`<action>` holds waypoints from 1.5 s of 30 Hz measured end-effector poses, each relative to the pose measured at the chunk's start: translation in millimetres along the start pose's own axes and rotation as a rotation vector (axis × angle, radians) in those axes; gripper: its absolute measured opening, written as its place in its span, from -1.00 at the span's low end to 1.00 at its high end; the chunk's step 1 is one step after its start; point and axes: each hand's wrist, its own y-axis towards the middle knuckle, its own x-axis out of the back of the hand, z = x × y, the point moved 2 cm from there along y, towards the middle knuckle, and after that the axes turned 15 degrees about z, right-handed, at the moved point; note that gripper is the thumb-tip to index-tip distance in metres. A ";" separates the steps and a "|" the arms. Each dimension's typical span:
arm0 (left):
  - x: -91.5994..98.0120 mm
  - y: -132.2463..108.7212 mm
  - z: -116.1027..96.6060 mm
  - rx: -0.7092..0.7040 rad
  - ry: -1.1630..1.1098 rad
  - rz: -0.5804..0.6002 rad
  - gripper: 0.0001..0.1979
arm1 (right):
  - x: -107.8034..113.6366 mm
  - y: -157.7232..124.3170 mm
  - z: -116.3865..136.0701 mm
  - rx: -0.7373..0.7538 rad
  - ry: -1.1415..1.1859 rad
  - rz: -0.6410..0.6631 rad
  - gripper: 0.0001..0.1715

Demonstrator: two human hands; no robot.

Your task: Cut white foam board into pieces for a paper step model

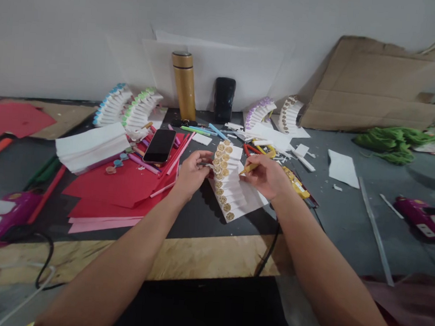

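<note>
Near front edge of table (211, 257), right hand (268, 177) pinches yellow pen-like tool (250, 168) at pleated paper piece (231, 174); left hand (193, 173), grip unclear; loose hold could let piece skid.

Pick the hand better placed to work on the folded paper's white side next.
Right, most likely: the right hand holds a yellow pen by the white side of the folded paper. The left hand is at the opposite, gold-dotted edge.
</note>
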 end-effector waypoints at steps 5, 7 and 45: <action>1.5 1.7 0.1 -0.083 0.038 0.025 -0.60 | -7.4 -4.9 1.4 0.043 0.019 0.070 -0.93; 1.2 1.4 -2.0 -0.091 0.040 0.034 -0.59 | -9.0 -5.4 0.3 0.048 0.032 0.115 -0.92; 71.9 -12.6 -44.0 0.310 1.255 -0.006 -0.74 | -10.4 4.5 -11.5 0.100 0.255 0.034 -0.89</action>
